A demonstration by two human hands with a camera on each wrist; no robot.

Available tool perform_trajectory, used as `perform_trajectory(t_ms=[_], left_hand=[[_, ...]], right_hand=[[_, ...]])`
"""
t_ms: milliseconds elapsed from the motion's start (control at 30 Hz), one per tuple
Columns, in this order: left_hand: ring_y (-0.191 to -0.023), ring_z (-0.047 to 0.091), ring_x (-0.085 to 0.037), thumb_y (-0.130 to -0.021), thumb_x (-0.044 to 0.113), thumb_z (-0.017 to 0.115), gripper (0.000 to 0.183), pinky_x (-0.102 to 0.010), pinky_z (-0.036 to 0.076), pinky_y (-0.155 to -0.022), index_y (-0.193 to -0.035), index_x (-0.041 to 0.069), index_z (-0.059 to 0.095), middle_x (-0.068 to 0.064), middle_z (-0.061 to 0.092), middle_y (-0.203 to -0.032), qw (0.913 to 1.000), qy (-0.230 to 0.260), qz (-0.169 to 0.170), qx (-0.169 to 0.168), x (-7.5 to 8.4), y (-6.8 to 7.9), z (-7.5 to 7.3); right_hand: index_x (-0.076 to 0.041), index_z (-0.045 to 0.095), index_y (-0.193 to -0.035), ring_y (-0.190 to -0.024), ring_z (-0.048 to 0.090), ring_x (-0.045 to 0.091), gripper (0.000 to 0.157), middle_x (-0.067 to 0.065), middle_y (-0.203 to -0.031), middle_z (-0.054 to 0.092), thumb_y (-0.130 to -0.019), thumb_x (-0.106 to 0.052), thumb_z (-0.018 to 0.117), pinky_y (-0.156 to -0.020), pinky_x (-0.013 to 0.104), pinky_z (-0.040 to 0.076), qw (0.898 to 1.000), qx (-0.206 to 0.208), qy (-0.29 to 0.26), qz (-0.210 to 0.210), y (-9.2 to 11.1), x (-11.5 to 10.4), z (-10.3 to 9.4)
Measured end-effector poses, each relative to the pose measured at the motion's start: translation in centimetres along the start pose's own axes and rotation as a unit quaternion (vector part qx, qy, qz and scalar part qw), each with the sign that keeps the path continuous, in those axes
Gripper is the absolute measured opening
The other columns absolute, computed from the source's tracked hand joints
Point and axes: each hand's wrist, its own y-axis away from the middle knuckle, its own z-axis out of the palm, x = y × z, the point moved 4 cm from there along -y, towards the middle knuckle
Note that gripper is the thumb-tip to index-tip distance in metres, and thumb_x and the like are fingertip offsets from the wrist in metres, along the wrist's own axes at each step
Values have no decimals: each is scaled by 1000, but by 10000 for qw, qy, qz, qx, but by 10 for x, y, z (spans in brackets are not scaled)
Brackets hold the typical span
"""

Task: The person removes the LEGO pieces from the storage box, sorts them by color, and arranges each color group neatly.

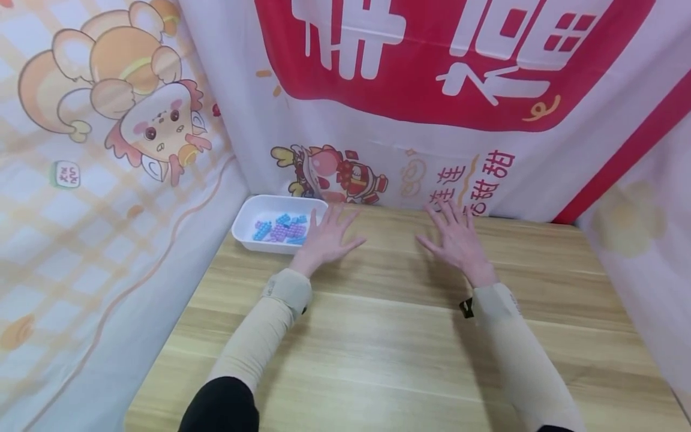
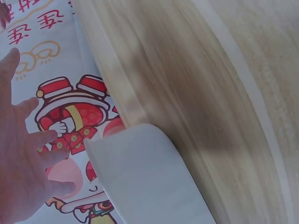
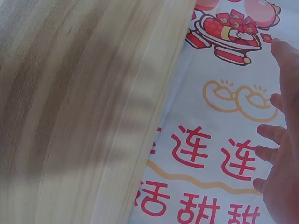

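My left hand [image 1: 326,238] is held out with its fingers spread, beside the right end of a white plastic tray [image 1: 245,231]. Small blue and purple studded pieces [image 1: 281,229] lie in that tray; my hand hides part of its right side. In the left wrist view the same hand [image 2: 28,163] shows spread fingers, with the tray's outer wall [image 2: 149,182] below. Over the table's right half, my right hand [image 1: 456,240] also has its fingers spread. It holds nothing, as the right wrist view of the hand [image 3: 282,149] shows too.
A wood-grain table [image 1: 378,354] lies under both arms. Printed cloth [image 1: 399,138] with red characters hangs along its back edge. Another patterned cloth [image 1: 81,252] borders the left, and a pale cloth [image 1: 642,288] the right.
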Motion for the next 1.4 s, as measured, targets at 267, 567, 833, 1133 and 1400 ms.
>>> perform_trajectory(t_ms=[267,567,833,1133,1400], left_hand=[[-174,4,-42,-107,73,47,89,-75,-2,-138,-178,24,23,-13,-3,-187,9998,141,-107,110,-16,6,-4],[-174,3,-42,-107,74,46,99,-70,1,-141,-180,21,5,-18,0,-187,9965,409,-676,284,-69,17,-25],[-172,11,-45,-106,73,50,105,-68,2,-141,-179,11,5,-24,8,-185,9893,678,-1019,793,-121,40,-35],[-171,8,-52,-105,77,46,110,-69,-2,-140,-177,4,5,-31,8,-183,9829,653,-1550,744,-172,76,-20],[-170,7,-54,-106,74,48,112,-72,-1,-139,-175,-4,5,-35,7,-181,9826,505,-1702,551,-189,91,-11]], right_hand=[[-21,12,-179,-172,7,46,94,20,-185,10,-107,-66,53,-139,70,-7,9997,-2,-251,21,0,-2,2],[-24,7,-179,-172,8,46,95,19,-186,10,-107,-67,51,-140,69,-6,9987,146,-479,85,4,-1,8],[-21,4,-179,-171,12,48,98,18,-186,13,-106,-60,58,-139,71,0,9957,435,-820,-3,22,2,9],[-17,4,-179,-170,14,50,102,21,-185,12,-106,-60,60,-138,74,3,9940,178,-1077,101,52,-4,11],[-10,10,-178,-169,14,53,100,25,-184,13,-107,-60,59,-139,73,2,9936,95,-1102,206,61,-7,10]])
